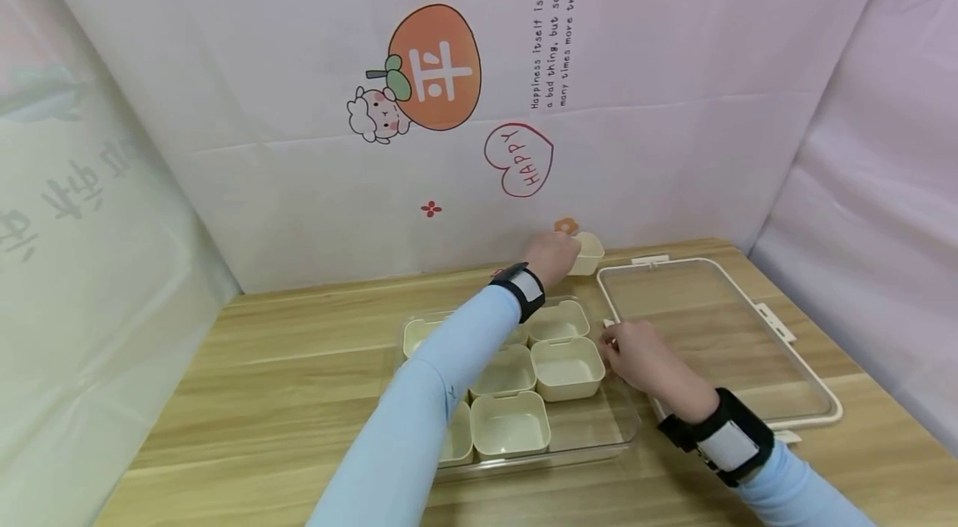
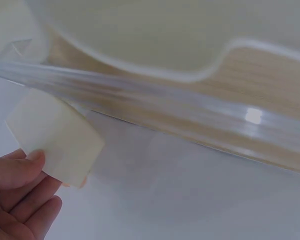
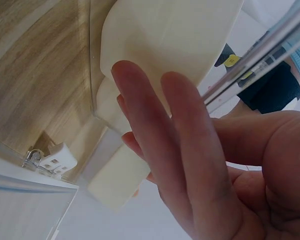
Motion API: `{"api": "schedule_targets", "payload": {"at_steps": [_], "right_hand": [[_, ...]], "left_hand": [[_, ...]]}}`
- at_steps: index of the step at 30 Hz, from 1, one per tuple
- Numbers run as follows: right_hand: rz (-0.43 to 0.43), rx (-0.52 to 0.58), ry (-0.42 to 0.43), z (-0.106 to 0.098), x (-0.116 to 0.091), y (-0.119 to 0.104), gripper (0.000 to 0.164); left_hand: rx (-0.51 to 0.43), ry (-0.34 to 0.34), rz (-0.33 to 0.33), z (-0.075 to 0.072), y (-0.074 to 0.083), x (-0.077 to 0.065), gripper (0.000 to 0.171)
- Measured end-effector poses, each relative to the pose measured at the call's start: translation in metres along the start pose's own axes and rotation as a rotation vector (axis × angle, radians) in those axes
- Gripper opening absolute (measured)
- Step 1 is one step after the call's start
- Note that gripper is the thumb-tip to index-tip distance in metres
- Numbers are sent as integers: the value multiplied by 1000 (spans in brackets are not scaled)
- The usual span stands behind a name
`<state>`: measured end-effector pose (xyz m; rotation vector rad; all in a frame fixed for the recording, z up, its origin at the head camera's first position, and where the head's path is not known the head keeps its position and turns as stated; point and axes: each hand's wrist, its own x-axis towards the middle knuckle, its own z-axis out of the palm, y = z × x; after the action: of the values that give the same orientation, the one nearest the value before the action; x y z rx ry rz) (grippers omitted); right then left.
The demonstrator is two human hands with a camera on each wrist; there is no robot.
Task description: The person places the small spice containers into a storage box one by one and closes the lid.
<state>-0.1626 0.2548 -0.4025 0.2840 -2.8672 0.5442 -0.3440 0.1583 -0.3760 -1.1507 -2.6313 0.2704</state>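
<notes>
The left hand [image 1: 552, 258] pinches a cream cup [image 1: 590, 254] between thumb and fingers, the thumb on its near side in the left wrist view. The cup is at the far edge of the table [image 1: 299, 361], in front of the printed cloth [image 1: 674, 136] and beyond the clear tray [image 1: 599, 421]. Its mouth faces up in the head view, with the hand over its left end; there I cannot tell how its long axis runs, nor whether its base touches the wood. In the right wrist view it shows as an oblong slanting from lower left to upper right.

The right hand [image 1: 636, 354] has its fingers loosely extended and nothing visible in its grasp. It is at the tray's right edge; contact is unclear. Other cream cups [image 1: 511, 427] sit mouth-up in rows in the tray. Right of it lies a white-rimmed clear lid [image 1: 718, 336] with side clips.
</notes>
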Motion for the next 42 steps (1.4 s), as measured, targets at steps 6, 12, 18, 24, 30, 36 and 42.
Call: {"api": "schedule_targets", "payload": {"at_steps": [6,12,18,24,30,36,42], "right_hand": [[8,6,-11,-1,0,-1,9],[5,-2,-18,-1,1,-1,8],[4,-4,-18,-2,1,-1,8],[-15,-7,-13,-2,0,-2,7],[-18,-14,-7,-1,0,-1,7],[-12,1,-12,0,0,-1,9],[-3,11,-24,-1,0,-1,10]], "left_hand": [[38,72,2,-8,3,-4,28],[65,91,16,-17,5,-15,28],[22,127,26,-24,5,-28,27],[11,142,56,-27,3,-43,26],[51,151,81,-29,1,-61,27],[21,157,123,-34,-3,-81,25],[7,165,155,-38,-1,-101,20]]}}
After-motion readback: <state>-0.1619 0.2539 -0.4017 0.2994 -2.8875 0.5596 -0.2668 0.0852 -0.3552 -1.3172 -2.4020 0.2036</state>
